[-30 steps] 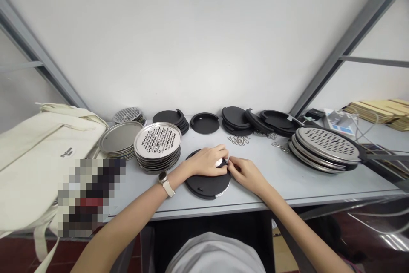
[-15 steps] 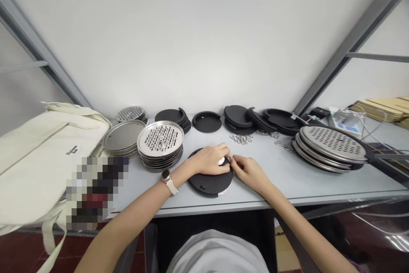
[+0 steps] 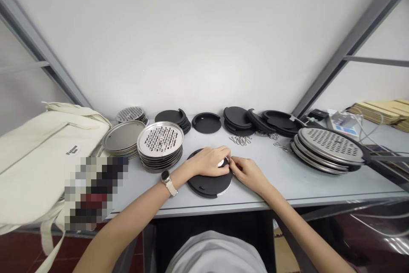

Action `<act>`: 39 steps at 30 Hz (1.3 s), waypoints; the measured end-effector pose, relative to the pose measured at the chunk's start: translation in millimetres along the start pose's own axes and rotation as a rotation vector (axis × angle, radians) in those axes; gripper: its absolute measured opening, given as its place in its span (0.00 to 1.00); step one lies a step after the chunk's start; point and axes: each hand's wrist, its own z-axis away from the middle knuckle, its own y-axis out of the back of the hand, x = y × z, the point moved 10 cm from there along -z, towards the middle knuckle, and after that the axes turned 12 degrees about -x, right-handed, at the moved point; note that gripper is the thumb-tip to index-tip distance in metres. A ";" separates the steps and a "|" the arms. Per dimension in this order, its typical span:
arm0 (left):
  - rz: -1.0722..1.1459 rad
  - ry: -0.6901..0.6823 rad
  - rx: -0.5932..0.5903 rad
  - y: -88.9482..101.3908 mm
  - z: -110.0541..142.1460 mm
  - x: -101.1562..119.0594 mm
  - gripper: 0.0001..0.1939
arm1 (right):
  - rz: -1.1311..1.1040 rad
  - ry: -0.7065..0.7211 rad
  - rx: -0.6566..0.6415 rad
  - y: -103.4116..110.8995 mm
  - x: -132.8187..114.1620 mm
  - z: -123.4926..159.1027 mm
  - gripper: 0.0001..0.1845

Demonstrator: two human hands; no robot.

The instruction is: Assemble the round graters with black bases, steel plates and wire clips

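Note:
A black round cover (image 3: 209, 185) lies flat near the front edge of the table, with a strip of shiny metal showing along its lower right rim. My left hand (image 3: 211, 161) reaches across its top, fingers and thumb closed at the upper right part of the cover. A small white and dark patch (image 3: 221, 162) shows between that thumb and forefinger; its kind is unclear. Against the right rim, my right hand (image 3: 244, 171) pinches with thumb and forefinger. Whatever is in that pinch is hidden or too small to name.
Round metal graters (image 3: 160, 140) are stacked at left, beside plain metal discs (image 3: 124, 136). Black covers (image 3: 206, 123) line the back, near loose metal clips (image 3: 241, 140). More graters (image 3: 332, 143) stand at right. A cream bag (image 3: 47, 158) occupies the left end.
Both hands stay at the cover's right rim with only slight finger shifts. The view has moved a little; nothing else has visibly changed.

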 end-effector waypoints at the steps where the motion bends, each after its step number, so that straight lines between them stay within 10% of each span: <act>1: 0.004 -0.002 0.001 -0.2 -0.1 -0.2 0.07 | 0.003 -0.001 0.001 0.0 0.3 -0.1 0.18; 39: -0.002 0.028 -0.075 -6.9 -2.7 -4.0 0.10 | 0.050 0.020 -0.009 -3.5 0.5 0.7 0.16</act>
